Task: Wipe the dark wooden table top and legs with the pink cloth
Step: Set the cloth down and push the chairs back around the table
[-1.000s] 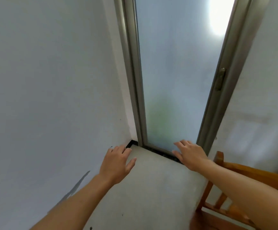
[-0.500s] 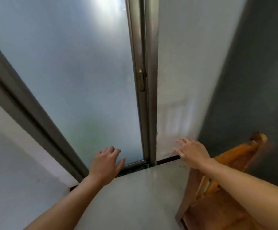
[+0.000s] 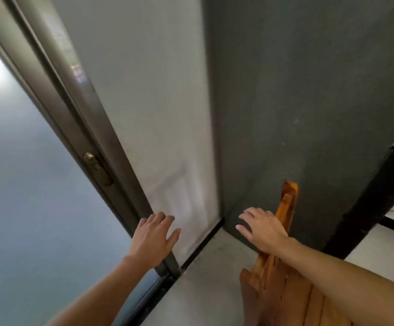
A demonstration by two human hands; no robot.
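A dark wall (image 3: 309,90) corner — left hand (image 3: 152,238) and right hand (image 3: 263,228) both held out with fingers spread, holding nothing.

Nothing readable here tbh: no text, labels, brands, numbers or signs on anything. Only candidate is the little brass latch (image 3: 97,169) on the sliding door frame (image 3: 73,118), and it's too blurry to tell if anything's stamped on it.
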